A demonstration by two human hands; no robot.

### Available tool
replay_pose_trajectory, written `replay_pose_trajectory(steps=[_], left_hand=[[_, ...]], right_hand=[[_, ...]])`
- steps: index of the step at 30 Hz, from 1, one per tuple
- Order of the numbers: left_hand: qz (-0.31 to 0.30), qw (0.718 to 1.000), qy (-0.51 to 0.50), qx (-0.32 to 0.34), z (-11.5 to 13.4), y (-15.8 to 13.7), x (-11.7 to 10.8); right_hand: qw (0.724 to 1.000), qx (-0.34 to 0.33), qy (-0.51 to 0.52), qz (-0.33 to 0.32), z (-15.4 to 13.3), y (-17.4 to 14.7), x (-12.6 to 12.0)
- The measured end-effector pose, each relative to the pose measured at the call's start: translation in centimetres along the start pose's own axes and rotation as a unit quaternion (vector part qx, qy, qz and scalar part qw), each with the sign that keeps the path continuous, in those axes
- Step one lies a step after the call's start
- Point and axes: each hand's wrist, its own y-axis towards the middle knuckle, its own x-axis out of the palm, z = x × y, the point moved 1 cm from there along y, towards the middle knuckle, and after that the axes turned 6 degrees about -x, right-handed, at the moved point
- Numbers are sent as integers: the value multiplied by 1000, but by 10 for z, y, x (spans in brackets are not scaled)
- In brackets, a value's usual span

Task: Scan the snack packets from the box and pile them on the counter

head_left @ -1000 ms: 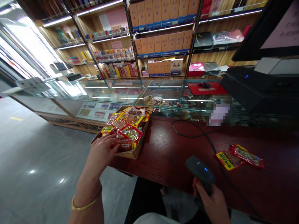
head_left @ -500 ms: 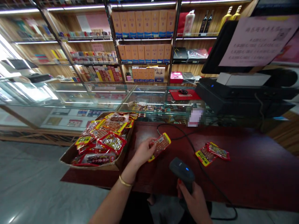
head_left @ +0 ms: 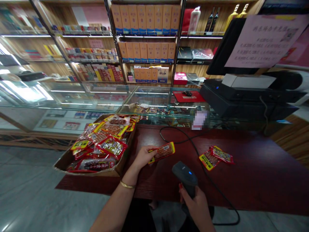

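Head: cable (head_left: 192, 143) runs between scanner (head_left: 185, 174) and two packets (head_left: 209, 159); carton (head_left: 118, 169) nearby.

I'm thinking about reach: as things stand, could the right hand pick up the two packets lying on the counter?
Probably not while full: the right hand is closed round the scanner. The two packets look near enough, though, lying in the open ahead and to its right.

Pink sheet (head_left: 256, 42) on monitor (head_left: 225, 48): Chinese heading (head_left: 275, 29), rows (head_left: 263, 51) beneath, square code (head_left: 289, 35) at right; wording too blurred. Yellow label (head_left: 206, 162) on lying packet (head_left: 213, 158), mark (head_left: 183, 168) on scanner (head_left: 185, 175), print on tan boxes (head_left: 142, 19): likewise illegible.
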Motion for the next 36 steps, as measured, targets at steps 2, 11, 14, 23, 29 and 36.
replay_pose_trajectory(steps=[2,11,14,23,29,36], left_hand=[[6,1000,-2,-11,-1,1,-1],[42,976,136,165,18,-9,-12],[32,969,155,188,21,-10,-12],[23,965,167,202,15,-7,-12],[26,969,165,184,14,-6,-11],[33,972,148,180,17,-5,-10]], right_hand=[[1000,5,9,24,-2,-2,1],[995,-5,-72,75,-20,-10,-4],[990,-30,-111,87,-29,-10,-12],[989,-33,-135,60,-33,-8,-17],[988,-39,-134,67,-31,-9,-19],[993,-25,-102,59,-24,-7,-19]])
